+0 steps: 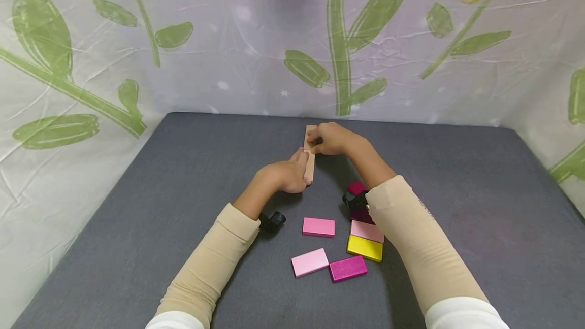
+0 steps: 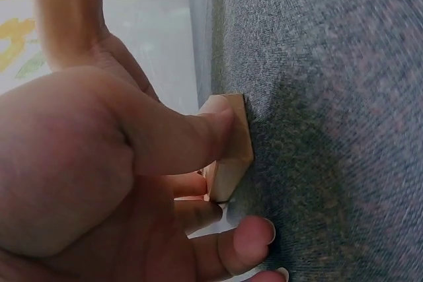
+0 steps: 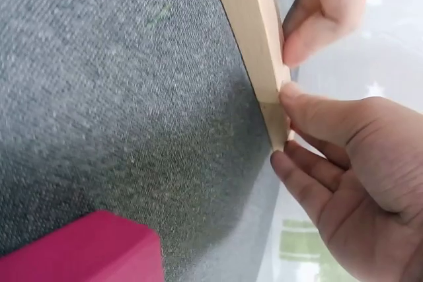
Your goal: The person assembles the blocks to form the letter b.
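Note:
Two plain wooden blocks lie end to end on the dark grey table, in line away from me in the head view. The left hand grips the nearer wooden block, its thumb at the near end and some fingers along the side, as the left wrist view shows. With thumb and fingertips, the right hand pinches the farther wooden block, right by the joint between the two. The right hand's fingers partly cover that farther block.
Nearer to me lie a pink block, a light pink block and a magenta block. A yellow block touches another pink one; dark red blocks are partly under the right forearm. A flowered curtain hangs behind the table.

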`<state>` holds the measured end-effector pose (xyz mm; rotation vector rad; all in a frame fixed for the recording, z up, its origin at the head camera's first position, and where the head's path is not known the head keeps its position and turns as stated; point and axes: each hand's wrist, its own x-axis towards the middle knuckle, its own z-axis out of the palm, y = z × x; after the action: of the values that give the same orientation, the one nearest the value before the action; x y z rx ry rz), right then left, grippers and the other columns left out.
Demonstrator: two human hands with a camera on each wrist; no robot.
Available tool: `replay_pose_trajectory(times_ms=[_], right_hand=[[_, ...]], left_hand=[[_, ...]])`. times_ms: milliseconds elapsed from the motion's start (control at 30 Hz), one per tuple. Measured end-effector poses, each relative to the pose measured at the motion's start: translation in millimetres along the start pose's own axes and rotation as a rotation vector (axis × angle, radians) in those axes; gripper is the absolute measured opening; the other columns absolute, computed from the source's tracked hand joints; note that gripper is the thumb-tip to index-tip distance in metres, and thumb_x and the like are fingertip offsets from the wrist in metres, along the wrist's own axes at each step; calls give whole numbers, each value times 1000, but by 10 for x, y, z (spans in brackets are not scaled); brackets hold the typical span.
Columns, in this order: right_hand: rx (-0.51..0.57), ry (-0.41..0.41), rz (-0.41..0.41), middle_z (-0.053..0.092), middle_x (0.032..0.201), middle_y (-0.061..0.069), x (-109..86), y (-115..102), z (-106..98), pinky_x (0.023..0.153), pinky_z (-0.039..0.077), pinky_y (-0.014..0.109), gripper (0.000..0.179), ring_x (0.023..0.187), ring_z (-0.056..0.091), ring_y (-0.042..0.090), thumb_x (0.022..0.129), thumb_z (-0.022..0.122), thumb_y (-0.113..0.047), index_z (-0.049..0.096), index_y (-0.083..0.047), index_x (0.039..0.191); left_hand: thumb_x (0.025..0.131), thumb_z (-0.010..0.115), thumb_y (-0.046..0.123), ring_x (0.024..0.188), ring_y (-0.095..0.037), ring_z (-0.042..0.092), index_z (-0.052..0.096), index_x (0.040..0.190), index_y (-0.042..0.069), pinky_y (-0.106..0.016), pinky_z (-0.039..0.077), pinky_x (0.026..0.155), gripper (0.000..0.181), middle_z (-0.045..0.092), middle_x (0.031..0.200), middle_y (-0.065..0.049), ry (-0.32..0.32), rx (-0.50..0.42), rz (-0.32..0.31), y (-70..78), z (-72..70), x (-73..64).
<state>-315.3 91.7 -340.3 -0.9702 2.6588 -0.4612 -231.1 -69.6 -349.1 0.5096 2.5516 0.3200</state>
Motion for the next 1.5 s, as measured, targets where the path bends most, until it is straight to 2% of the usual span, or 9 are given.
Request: replay_pose_trajectory(times_ms=[167, 367, 533, 667, 800, 867, 1000, 1267, 1500], right_hand=[[8, -19, -10, 67, 120, 14, 36, -7, -16, 96, 45, 40, 31, 113, 58, 30, 92, 74, -10, 70, -1, 122], [-15, -30, 39, 62, 134, 13, 107, -70, -36, 105, 41, 41, 41, 128, 52, 32, 92, 75, -13, 67, -2, 130], [-41, -22, 53, 60, 136, 13, 141, -81, -15, 105, 41, 40, 40, 129, 51, 32, 92, 75, -15, 67, -3, 129], [-41, -1, 57, 59, 138, 13, 121, -84, 12, 105, 41, 41, 37, 130, 51, 32, 91, 75, -13, 68, -3, 127], [-57, 14, 69, 61, 135, 12, 95, -134, 35, 103, 42, 41, 35, 127, 54, 31, 92, 74, -12, 69, -3, 126], [-84, 23, 65, 64, 131, 11, 91, -176, 41, 101, 44, 42, 34, 123, 57, 31, 92, 73, -11, 70, -3, 124], [-113, 42, 53, 68, 124, 10, 76, -242, 41, 98, 47, 42, 28, 117, 61, 31, 92, 72, -9, 73, -5, 120], [-61, 13, 0, 67, 124, 12, -29, -209, 39, 94, 47, 41, 29, 111, 62, 29, 98, 65, -8, 68, -5, 126], [-9, 10, -93, 67, 126, 12, -199, -238, 3, 101, 44, 44, 32, 121, 59, 32, 98, 65, -8, 66, -3, 130]], left_hand=[[105, 49, 29, 149, -27, 20, 0, 159, 2, -40, 23, 116, 77, -7, 166, -17, -9, -22, -4, -36, -3, -4], [104, 48, 26, 150, -24, 14, -4, 159, 1, -38, 21, 117, 80, -10, 165, -17, -19, -61, -12, -77, -47, -28], [105, 48, 25, 143, -24, 27, -5, 158, 2, -38, 41, 101, 79, -12, 165, -16, -36, -107, -11, -106, -66, -43], [104, 48, 26, 136, -27, 36, -3, 158, 2, -37, 46, 90, 78, -8, 165, -18, -26, -133, 9, -129, -63, -44], [104, 51, 27, 118, -29, 53, 0, 159, 3, -33, 51, 76, 79, -4, 166, -17, -22, -156, 8, -167, -57, -41], [103, 52, 27, 101, -28, 60, 0, 159, 4, -32, 51, 66, 80, -2, 166, -17, -18, -171, 9, -185, -58, -39], [102, 53, 28, 82, -25, 61, 1, 159, 4, -31, 49, 61, 81, 2, 166, -16, -8, -186, 19, -200, -70, -41], [102, 53, 28, 102, -28, 57, 3, 159, 3, -32, 51, 63, 79, 1, 165, -17, 0, -202, 50, -238, -79, -41], [100, 56, 26, 90, -29, 57, 14, 151, 1, -33, 51, 61, 71, 27, 148, -21, 3, -243, 114, -288, -74, -15]])
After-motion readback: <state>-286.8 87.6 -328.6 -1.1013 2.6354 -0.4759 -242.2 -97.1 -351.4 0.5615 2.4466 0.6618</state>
